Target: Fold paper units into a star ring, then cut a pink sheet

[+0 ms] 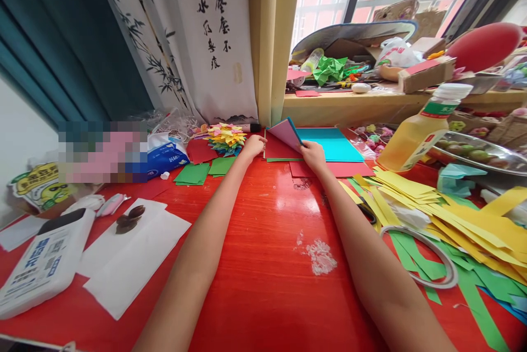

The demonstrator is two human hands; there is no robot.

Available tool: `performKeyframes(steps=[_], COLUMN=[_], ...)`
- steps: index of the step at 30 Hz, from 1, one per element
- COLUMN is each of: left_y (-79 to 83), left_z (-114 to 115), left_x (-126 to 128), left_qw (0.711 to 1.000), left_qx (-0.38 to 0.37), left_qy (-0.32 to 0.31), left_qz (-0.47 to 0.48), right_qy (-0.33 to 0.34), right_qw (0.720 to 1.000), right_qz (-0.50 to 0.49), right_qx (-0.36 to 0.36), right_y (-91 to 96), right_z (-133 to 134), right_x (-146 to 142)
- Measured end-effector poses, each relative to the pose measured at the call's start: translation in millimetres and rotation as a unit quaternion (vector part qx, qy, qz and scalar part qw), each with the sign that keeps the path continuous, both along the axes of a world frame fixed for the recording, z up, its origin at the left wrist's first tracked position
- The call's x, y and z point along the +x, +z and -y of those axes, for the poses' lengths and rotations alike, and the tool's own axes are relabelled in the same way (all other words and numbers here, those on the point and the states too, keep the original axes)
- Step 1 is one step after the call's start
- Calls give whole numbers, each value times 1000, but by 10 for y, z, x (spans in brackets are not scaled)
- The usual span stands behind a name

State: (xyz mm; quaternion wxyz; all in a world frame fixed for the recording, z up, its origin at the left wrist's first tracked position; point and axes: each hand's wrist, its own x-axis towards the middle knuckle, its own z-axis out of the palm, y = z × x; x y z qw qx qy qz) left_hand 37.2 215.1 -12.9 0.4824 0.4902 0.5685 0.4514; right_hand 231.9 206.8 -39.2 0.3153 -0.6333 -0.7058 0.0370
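At the far side of the red table, my right hand (313, 155) is closed on the edge of several coloured paper sheets (285, 133), lifted at a slant with a lilac face and blue edge showing. Beneath them lies red paper (276, 146), and to the right a flat turquoise sheet (331, 144). My left hand (254, 146) is at the left edge of the stack, fingers curled together; what they pinch, if anything, is too small to make out. Beside it stands a multicoloured folded-paper piece (227, 138). Green paper squares (192, 174) lie left of that hand.
Yellow paper strips (411, 190), green strips (426, 261) and a tape roll (453, 278) lie at right, near a juice bottle (415, 135) and metal tray (494, 157). White paper (138, 264), a white wipes pack (47, 264) and a blue tissue pack (167, 160) lie left.
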Motion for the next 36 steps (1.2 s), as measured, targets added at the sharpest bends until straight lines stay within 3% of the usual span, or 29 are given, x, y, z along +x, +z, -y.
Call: performKeyframes(steps=[6,13,18,24,36], left_y=[92,90,67,170,261], left_z=[40,20,18,107,156], left_x=[-74,-72,-51,-39,-14], left_qw=[999,999,998,997,982], left_qx=[-53,-46,-54,-69,-111], left_qy=[7,17,0,-32,-79], left_qz=[8,15,11,26,128], right_qy=[7,7,9,8,8], right_qw=[1000,1000,1000,1000,1000], right_qz=[-18,-19,-14,-9,-4], right_qx=[3,1,-2,-6,-5], right_y=[-6,-13,-7,-7,-7], right_z=[20,22,26,27,30], right_x=[-4,-11,-11,-6,-7])
